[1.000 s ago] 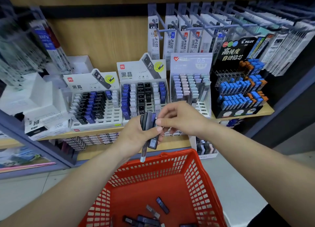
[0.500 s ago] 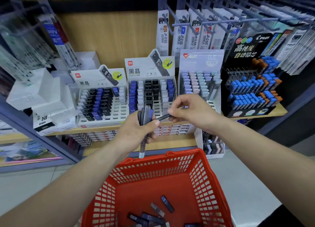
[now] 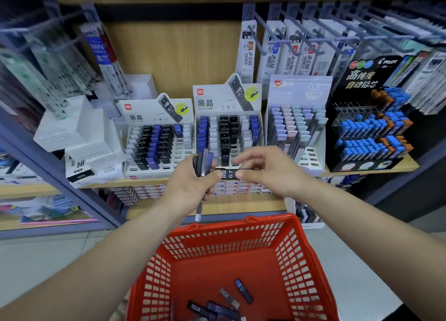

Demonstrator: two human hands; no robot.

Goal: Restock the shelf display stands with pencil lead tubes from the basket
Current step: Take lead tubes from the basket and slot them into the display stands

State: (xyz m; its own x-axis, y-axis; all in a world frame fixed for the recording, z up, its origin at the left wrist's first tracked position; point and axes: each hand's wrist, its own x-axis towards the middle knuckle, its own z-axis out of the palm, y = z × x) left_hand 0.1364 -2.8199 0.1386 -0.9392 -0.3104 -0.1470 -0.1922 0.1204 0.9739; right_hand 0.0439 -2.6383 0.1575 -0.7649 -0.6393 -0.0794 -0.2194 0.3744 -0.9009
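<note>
Head: right hand (image 3: 268,170), pinch on tube (image 3: 228,173)

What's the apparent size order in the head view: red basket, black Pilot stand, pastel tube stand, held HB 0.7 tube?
1. red basket, though it is nearest the camera, which inflates it
2. black Pilot stand
3. pastel tube stand, not far behind
4. HB 0.7 tube

Left grip (image 3: 193,184) clutches tube bundle (image 3: 202,162); right grip (image 3: 270,170) pinches black HB 0.7 tube (image 3: 229,173) above red basket (image 3: 272,219).
</note>
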